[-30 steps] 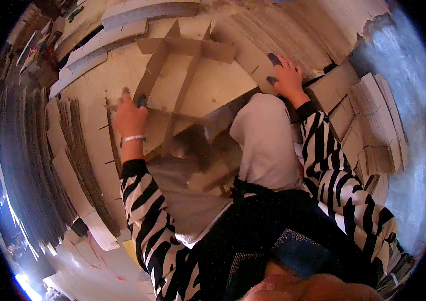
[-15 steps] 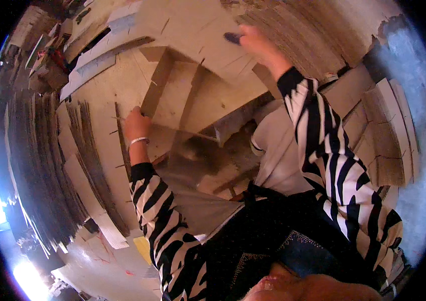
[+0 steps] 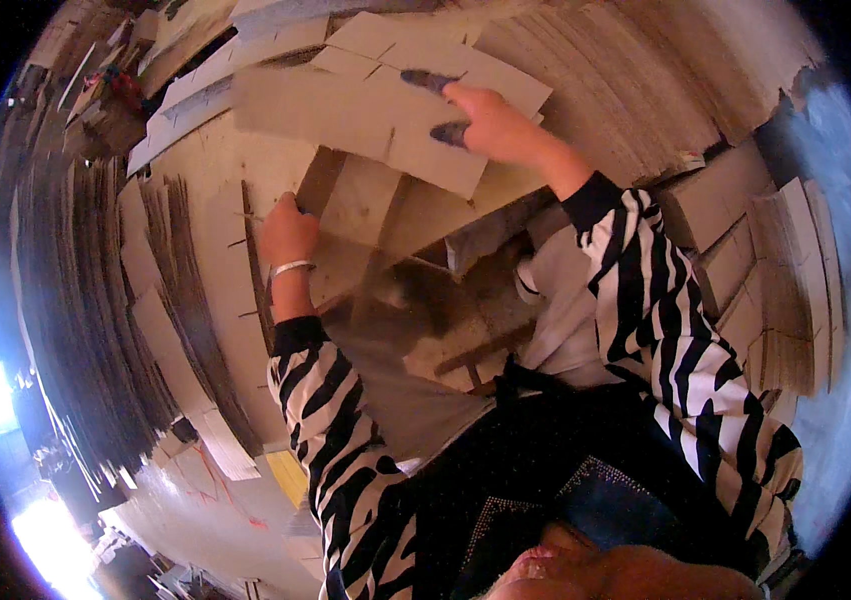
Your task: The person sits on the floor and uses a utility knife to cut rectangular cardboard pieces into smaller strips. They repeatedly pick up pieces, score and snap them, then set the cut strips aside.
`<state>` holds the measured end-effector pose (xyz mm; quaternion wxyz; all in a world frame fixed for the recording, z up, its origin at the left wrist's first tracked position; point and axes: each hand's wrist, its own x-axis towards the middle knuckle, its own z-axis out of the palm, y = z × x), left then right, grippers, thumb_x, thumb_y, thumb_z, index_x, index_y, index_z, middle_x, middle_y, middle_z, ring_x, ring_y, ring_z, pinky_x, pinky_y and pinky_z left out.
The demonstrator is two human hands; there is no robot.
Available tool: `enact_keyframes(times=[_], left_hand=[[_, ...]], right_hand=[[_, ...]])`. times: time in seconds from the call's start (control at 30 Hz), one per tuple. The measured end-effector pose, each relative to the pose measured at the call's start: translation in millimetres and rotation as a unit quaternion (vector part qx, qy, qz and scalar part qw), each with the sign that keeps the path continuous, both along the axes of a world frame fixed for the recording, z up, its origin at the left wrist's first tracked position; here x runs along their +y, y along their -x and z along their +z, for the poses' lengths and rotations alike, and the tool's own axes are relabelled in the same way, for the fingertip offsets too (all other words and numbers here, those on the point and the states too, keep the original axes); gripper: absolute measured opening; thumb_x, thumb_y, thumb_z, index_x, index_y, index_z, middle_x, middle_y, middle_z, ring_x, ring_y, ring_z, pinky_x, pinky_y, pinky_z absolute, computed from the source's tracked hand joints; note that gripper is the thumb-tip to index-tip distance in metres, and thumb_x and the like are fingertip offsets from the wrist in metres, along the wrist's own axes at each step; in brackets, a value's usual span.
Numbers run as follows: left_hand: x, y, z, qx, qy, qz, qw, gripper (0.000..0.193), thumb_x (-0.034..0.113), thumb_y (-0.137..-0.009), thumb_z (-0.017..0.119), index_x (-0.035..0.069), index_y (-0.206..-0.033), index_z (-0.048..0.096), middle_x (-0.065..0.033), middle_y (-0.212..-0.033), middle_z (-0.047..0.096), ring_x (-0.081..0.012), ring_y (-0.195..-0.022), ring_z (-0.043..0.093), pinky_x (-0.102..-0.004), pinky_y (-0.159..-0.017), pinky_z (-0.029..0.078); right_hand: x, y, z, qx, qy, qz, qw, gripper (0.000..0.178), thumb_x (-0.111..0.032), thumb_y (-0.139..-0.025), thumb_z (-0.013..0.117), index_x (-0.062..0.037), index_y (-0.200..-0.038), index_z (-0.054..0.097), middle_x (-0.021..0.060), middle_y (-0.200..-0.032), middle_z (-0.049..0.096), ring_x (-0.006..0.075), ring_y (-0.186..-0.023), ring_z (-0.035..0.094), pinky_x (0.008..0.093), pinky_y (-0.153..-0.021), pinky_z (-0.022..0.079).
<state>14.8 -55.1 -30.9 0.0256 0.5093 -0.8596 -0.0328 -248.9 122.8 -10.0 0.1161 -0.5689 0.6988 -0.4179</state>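
Observation:
My right hand [image 3: 500, 125] reaches over a slotted cardboard sheet [image 3: 365, 115]. Dark coverings sit on its thumb and forefinger, which are spread apart on the sheet's upper side. The sheet's left end is blurred. My left hand [image 3: 288, 237], with a pale band at the wrist, has its fingers closed at the left end of upright cardboard strips [image 3: 358, 195]. The strips stand on a plywood board [image 3: 220, 165] and are blurred toward my lap. What lies inside the left fist is partly hidden.
Stacked cardboard strips [image 3: 90, 310] stand on the left, beside more slotted pieces [image 3: 235, 265]. A large cardboard stack [image 3: 615, 85] lies at the far right. Another stack [image 3: 785, 290] stands nearer on the right, next to a blue surface [image 3: 850, 200].
The slotted sheet has shifted, and its right edge now shows. My right hand has moved left and nearer, over the sheet, its fingers spread. My left hand has moved slightly right.

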Motion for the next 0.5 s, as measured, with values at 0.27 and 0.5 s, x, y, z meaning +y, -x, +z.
enact_keyframes(times=[0.27,0.5], left_hand=[[0,-9,-1,0.021,0.005,0.0,1.0,0.017,0.014,-0.077,0.052,0.007,-0.09,0.059,-0.0184,-0.095,0.065,-0.0393,-0.091,0.061,-0.051,-0.073,0.049],[-1,-6,-2,-0.007,0.013,0.018,1.0,0.02,0.015,-0.079,0.05,0.008,-0.094,0.06,-0.0185,-0.099,0.065,-0.0387,-0.095,0.061,-0.0509,-0.075,0.05]], right_hand=[[16,-8,10,0.153,-0.07,0.027,0.985,0.035,-0.01,-0.073,0.063,-0.0075,-0.107,0.053,0.0181,-0.086,0.063,0.0408,-0.086,0.06,0.0496,-0.071,0.046],[0,-40,-11,0.18,-0.121,0.042,0.975,0.037,-0.001,-0.066,0.059,-0.0086,-0.102,0.056,0.0184,-0.079,0.062,0.0394,-0.079,0.059,0.0479,-0.064,0.046]])
